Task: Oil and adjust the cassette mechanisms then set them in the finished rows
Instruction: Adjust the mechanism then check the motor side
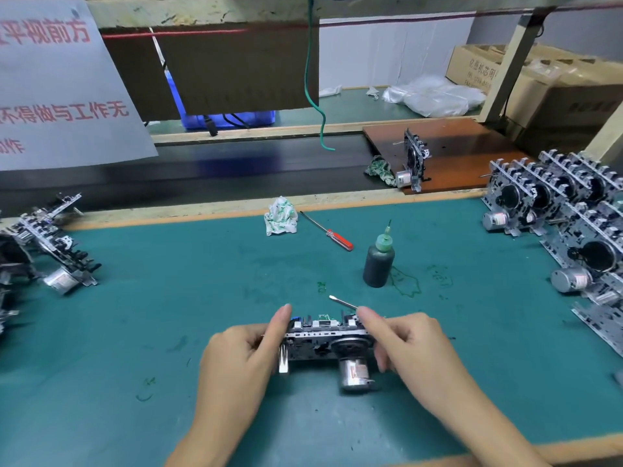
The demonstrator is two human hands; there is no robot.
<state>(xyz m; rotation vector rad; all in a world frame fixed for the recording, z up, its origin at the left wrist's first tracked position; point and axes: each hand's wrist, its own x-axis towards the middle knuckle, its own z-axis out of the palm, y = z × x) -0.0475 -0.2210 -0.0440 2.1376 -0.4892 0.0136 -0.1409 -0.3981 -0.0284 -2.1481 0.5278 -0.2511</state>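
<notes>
Both hands hold one cassette mechanism (pixel 323 342) just above the green mat, its silver motor hanging toward me. My left hand (pixel 242 358) grips its left end. My right hand (pixel 414 345) holds its right end and also a small screwdriver (pixel 342 301), whose flat tip sticks out up and to the left. A dark oil bottle (pixel 378 262) with a green needle cap stands upright a little beyond the mechanism. Rows of mechanisms (pixel 569 224) stand on edge at the right. Another group of mechanisms (pixel 50 244) lies at the left.
A red-handled screwdriver (pixel 328 231) and a crumpled rag (pixel 281 216) lie at the mat's far edge. A single mechanism (pixel 414 160) and a second rag (pixel 381 170) sit on a brown board beyond. A green cable (pixel 312 82) hangs down. Cardboard boxes (pixel 553 82) stand at the far right.
</notes>
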